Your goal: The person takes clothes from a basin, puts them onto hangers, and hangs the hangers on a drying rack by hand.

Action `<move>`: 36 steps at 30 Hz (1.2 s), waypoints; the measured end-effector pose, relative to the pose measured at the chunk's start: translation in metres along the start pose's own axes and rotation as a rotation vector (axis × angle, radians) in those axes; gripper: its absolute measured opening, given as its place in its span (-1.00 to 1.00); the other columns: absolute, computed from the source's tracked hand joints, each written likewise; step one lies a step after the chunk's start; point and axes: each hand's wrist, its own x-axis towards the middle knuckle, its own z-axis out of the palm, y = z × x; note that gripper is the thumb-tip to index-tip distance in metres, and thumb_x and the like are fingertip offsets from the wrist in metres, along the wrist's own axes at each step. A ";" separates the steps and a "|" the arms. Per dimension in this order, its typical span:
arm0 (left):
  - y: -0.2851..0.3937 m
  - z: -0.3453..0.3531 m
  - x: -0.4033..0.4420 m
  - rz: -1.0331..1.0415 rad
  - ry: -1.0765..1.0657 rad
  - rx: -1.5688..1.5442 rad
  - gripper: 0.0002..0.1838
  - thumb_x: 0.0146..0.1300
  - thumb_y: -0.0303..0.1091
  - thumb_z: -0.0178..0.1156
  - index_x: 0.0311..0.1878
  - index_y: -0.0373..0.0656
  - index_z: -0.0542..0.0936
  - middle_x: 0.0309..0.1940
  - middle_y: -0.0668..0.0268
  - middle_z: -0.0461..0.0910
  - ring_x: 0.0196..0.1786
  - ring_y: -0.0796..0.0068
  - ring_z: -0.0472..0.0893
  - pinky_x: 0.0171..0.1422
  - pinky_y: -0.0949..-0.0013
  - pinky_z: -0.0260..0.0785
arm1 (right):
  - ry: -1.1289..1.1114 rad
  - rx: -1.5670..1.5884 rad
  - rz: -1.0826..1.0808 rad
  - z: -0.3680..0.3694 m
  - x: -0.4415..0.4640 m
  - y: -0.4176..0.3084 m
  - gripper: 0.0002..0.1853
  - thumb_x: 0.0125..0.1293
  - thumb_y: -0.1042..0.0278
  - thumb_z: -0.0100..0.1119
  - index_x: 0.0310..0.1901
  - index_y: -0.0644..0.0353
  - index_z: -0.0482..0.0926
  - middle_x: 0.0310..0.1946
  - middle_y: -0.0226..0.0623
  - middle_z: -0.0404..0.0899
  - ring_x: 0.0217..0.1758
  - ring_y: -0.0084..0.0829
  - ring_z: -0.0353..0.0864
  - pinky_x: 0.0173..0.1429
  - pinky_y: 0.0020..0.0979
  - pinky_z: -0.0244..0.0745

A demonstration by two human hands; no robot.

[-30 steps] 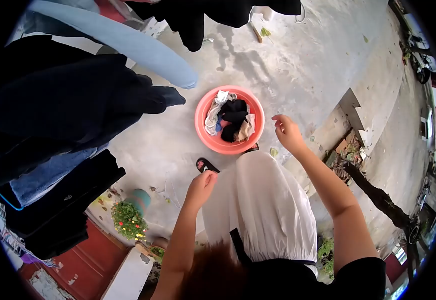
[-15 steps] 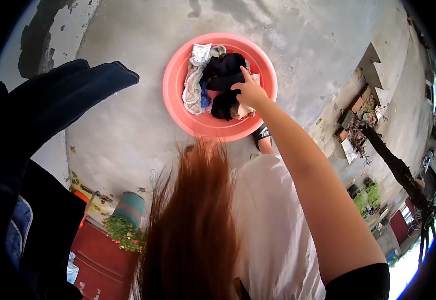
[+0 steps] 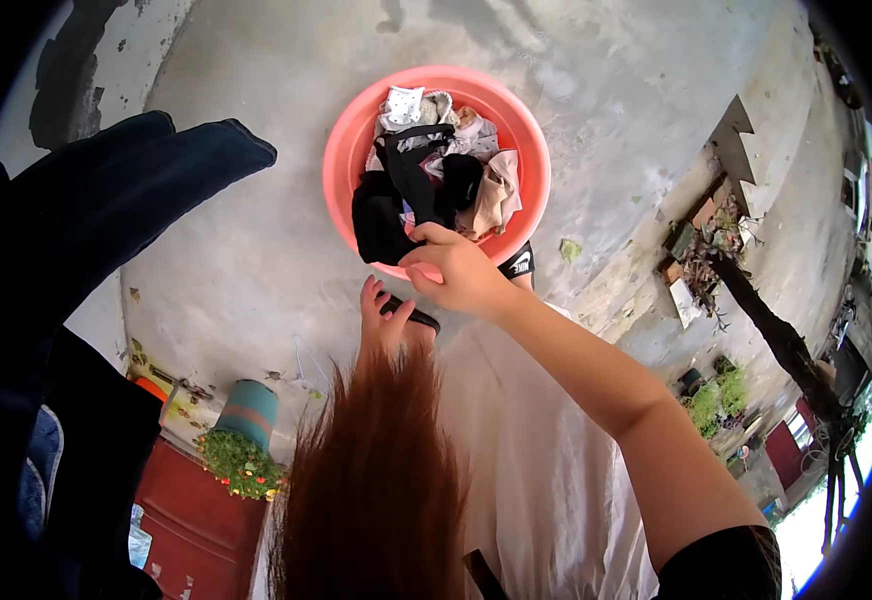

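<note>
A round pink basin (image 3: 344, 125) on the concrete holds a heap of clothes. My right hand (image 3: 461, 268) is over its near rim, fingers closed on a black garment (image 3: 381, 215) whose cut I cannot make out. The garment stretches across the heap toward the near rim. My left hand (image 3: 386, 318) is just below the basin, fingers apart and holding nothing, partly covered by long hair. Also in the basin are a beige garment (image 3: 496, 195) and a white spotted cloth (image 3: 402, 104).
Dark jeans (image 3: 156, 185) hang at the left. A black slipper (image 3: 521, 262) stands by the basin. A potted plant (image 3: 251, 412) is at lower left. At right are bricks and debris (image 3: 701, 240) and a dark tree trunk (image 3: 781, 330).
My right hand has drawn back toward me, pulling the black garment to the basin's near rim. More light-coloured clothes show beneath. My left hand has come into view from behind the hair.
</note>
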 end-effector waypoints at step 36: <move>-0.036 -0.114 -0.091 -0.451 0.183 -0.150 -0.46 0.15 -0.36 0.16 0.20 -0.31 0.32 0.09 0.03 0.44 0.10 0.21 0.51 0.16 0.21 0.40 | 0.043 -0.529 0.585 -0.010 -0.021 0.251 -0.71 0.17 0.18 0.07 -0.11 -0.05 0.67 0.04 0.20 0.42 -0.10 -0.03 0.60 -0.08 -0.26 0.57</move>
